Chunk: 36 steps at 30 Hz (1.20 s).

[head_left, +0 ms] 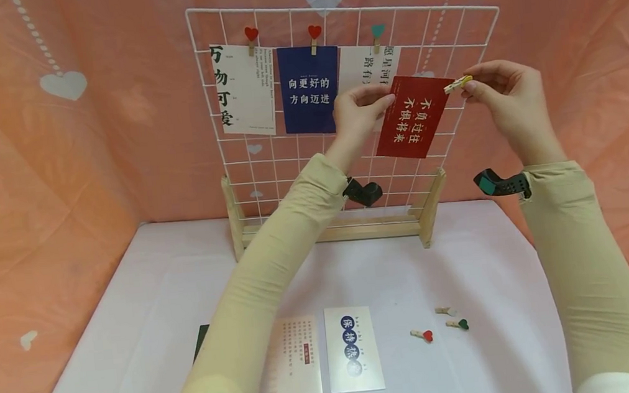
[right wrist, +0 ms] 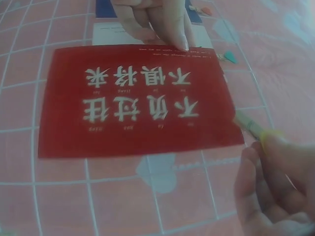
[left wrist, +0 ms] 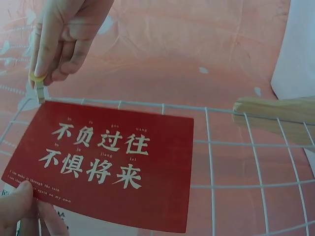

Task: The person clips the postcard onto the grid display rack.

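A red card [head_left: 415, 116] with white characters is held tilted in front of the white wire grid [head_left: 346, 175]. My left hand [head_left: 360, 114] pinches its upper left edge between thumb and fingers. At the card's upper right corner, my right hand [head_left: 514, 101] pinches a small wooden clip [head_left: 455, 85] with a yellow top. In the left wrist view the clip [left wrist: 40, 91] meets the corner of the red card [left wrist: 113, 167]; whether its jaws grip the card I cannot tell. The left thumb lies on the card's face.
Clips hold a white card [head_left: 249, 96], a blue card [head_left: 309, 91] and another white card [head_left: 354, 68] on the grid. On the table [head_left: 389, 277] lie a white card [head_left: 353, 349], a pinkish card [head_left: 301, 360], a dark card partly under the left sleeve, and several heart clips [head_left: 428, 336].
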{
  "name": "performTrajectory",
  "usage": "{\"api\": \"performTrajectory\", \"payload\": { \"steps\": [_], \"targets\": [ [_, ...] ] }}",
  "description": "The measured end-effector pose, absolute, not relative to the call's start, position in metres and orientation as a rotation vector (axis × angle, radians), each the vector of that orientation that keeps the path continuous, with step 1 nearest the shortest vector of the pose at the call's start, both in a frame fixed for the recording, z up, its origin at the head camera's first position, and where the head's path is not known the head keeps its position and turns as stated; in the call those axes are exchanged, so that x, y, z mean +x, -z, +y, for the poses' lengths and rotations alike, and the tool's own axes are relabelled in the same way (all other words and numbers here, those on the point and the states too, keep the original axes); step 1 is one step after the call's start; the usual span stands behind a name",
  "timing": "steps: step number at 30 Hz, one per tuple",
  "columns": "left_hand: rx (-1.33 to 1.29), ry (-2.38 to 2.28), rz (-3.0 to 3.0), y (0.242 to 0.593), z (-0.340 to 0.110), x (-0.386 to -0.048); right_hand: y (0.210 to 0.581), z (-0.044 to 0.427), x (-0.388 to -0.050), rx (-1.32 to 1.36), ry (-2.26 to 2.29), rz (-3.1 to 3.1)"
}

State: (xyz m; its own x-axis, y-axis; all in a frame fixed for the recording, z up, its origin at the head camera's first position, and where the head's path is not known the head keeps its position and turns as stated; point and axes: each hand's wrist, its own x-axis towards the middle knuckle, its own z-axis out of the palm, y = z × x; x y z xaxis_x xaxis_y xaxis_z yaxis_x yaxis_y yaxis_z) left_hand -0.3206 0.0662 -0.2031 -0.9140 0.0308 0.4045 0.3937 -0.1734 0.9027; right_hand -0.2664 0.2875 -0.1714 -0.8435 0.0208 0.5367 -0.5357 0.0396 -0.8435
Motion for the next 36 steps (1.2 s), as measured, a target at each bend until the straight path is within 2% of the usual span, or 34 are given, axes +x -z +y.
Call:
{"api": "performTrajectory", "payload": {
  "steps": [8, 27, 36],
  "targets": [
    [-0.457, 2.283, -1.787, 0.198, 0.074, -0.322, 0.164, 0.287, -0.271, 0.494, -1.837, -1.913],
    [-0.486, 2.164, -1.809, 0.188, 0.073, -0.332, 0.144, 0.285, -0.285, 0.441, -1.722, -1.929],
    [-0.409, 2.186, -1.832, 0.179, 0.076, -0.338, 0.130, 0.276, -0.295, 0.414, -1.572, -1.953]
  ]
}}
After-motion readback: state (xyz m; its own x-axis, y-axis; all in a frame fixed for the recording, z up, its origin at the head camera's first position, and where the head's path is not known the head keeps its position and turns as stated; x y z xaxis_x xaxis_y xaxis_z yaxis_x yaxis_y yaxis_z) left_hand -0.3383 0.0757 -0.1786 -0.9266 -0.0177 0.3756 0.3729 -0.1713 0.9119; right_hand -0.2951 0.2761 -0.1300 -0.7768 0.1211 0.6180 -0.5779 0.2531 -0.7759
